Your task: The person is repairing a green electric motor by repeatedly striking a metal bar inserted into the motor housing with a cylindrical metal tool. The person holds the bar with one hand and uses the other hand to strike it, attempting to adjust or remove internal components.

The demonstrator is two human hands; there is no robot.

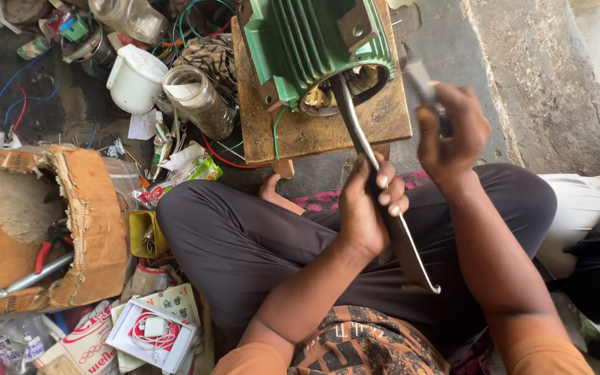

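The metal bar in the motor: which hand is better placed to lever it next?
Probably the left hand: it grips the metal bar, whose tip sits inside the green motor housing. The right hand is raised beside it, closed around a separate tool handle.

Bright, even daylight, soft shadows, sharp focus throughout, slight wide-angle stretch at edges.

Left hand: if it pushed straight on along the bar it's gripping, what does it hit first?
The left hand grips a metal bar that points up-frame into the open end of the green motor housing. Going straight on, it would likely meet the housing's rim and the windings inside first; depth is unclear.
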